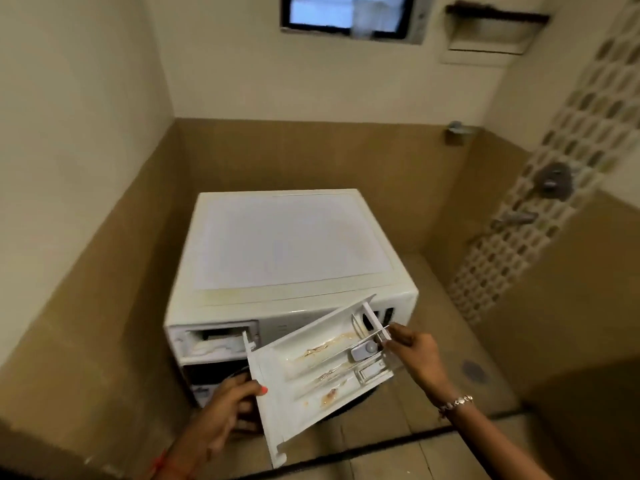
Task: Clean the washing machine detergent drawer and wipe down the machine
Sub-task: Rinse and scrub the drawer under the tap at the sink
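So, head view, detergent drawer: the detergent drawer (322, 372) is fully out of the washing machine (291, 258) and held in the air in front of it, tilted, its compartments facing up toward the camera.
Left hand: the left hand (230, 398) clasps the drawer's front-panel end at lower left, thumb on top of the edge, fingers underneath.
Right hand: the right hand (417, 351) pinches the far, inner end of the drawer, beside the grey siphon cap (363, 351); fingertips closed on a thin plastic edge there.
Drawer condition: brownish residue streaks (325, 349) lie along the compartment floors, so by the look of it no scrubbing has happened.
Drawer slot: the drawer slot (214, 341) in the machine's upper left front stands empty and open, with pale crusty build-up inside, though blur hides detail.
Machine top: bare and white, with a yellowish tinge along the front edge; whether it has been wiped I cannot tell.
Cleaning tools: no cloth, brush or running water shows.
Done so far: removing the drawer, seemingly the only finished step.
Left to do: likely washing the drawer, cleaning the slot, refitting the drawer and wiping down the machine's surfaces.
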`<state>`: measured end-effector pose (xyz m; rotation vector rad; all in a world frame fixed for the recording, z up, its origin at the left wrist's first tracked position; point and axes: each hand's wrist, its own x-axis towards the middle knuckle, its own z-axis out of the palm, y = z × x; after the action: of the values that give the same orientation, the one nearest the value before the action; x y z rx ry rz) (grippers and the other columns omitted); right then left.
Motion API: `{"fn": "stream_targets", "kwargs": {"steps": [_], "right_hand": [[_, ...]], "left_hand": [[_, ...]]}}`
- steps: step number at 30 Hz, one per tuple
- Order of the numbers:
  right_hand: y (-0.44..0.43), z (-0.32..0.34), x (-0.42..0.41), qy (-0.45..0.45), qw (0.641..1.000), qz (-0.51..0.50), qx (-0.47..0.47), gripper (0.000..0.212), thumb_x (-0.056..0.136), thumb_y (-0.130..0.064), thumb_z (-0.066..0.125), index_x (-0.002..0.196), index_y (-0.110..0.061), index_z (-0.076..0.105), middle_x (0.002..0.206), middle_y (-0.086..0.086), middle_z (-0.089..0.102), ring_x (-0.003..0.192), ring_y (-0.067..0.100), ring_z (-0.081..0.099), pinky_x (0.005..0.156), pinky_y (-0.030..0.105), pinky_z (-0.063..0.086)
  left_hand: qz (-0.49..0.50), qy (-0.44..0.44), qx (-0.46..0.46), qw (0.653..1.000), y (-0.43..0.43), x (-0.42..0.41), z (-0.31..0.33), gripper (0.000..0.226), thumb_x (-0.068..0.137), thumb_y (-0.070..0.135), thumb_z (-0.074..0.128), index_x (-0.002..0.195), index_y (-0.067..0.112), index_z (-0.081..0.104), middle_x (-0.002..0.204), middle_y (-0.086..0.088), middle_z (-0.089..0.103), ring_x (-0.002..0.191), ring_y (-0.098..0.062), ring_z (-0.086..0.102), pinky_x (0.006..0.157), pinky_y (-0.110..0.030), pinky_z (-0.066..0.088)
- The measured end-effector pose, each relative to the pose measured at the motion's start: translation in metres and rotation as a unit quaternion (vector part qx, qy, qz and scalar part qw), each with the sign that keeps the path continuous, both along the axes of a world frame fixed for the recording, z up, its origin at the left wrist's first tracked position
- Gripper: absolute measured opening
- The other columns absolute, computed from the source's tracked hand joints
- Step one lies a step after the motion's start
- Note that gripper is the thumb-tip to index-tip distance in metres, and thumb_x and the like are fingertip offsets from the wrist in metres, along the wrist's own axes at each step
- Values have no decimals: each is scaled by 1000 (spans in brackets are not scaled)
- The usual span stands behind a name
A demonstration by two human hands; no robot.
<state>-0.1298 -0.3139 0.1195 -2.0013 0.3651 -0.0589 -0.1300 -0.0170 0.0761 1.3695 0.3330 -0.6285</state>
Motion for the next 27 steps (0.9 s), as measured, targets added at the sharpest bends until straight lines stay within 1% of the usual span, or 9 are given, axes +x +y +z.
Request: {"fn": "stream_targets", "kwargs": {"steps": [2,6,9,11,16,19,22,25,27], "right_hand": [[-29,6,-20,1,999,-43,5,33,83,0,62,116,-3,63,111,1,65,91,4,60,70,1,44],[-89,18,-69,13,987,-158,23,39,81,-3,65,120,-5,61,116,2,64,104,9,59,90,21,46],[-129,24,-107,8,973,-231,25,38,80,1,64,117,-6,63,105,-2,67,95,8,62,84,25,49],[-158,25,-135,1,960,-275,46,41,79,4,63,120,-3,60,110,1,66,99,11,61,86,25,48],[-238,25,-201,-5,929,-363,76,54,77,2,68,128,0,51,126,10,58,117,17,55,87,23,42],[-285,27,-234,-14,911,-403,82,49,76,5,67,124,2,54,125,13,59,115,19,56,88,24,44],[-325,31,-261,-27,895,-436,95,40,78,8,64,117,3,59,118,8,61,105,18,58,80,24,47],[-365,28,-287,-46,870,-481,102,51,78,7,64,127,4,50,126,14,57,117,23,54,94,30,44],[-387,28,-300,-50,860,-497,105,54,78,8,64,129,5,48,129,15,55,122,23,51,97,31,42]], "left_hand": [[-52,-2,-2,999,-23,17,6,82,32,32,75,108,7,58,97,-11,71,93,-33,65,69,-42,51],[-182,-32,11,983,-95,43,24,86,36,38,75,114,4,57,107,-13,69,100,-35,63,71,-43,51],[-270,-48,17,961,-160,50,40,80,37,41,71,110,9,62,106,-12,70,101,-33,64,77,-45,52],[-322,-52,16,945,-209,51,46,72,39,41,69,104,11,64,101,-12,71,96,-31,65,74,-41,53],[-419,-33,31,907,-333,35,59,45,60,34,66,96,7,66,70,-4,68,57,-15,59,53,-25,48],[-444,-55,44,893,-407,22,62,38,72,27,64,104,5,63,79,-5,65,64,-15,58,50,-25,51],[-461,-79,57,882,-476,9,65,36,78,23,64,106,2,58,82,-7,60,66,-14,54,45,-25,49],[-480,-121,65,867,-539,-10,72,12,86,18,57,91,7,61,77,-6,61,68,-16,56,42,-23,46],[-493,-146,68,855,-576,-20,77,16,89,19,54,90,7,65,75,-6,62,66,-17,56,40,-21,42]]}}
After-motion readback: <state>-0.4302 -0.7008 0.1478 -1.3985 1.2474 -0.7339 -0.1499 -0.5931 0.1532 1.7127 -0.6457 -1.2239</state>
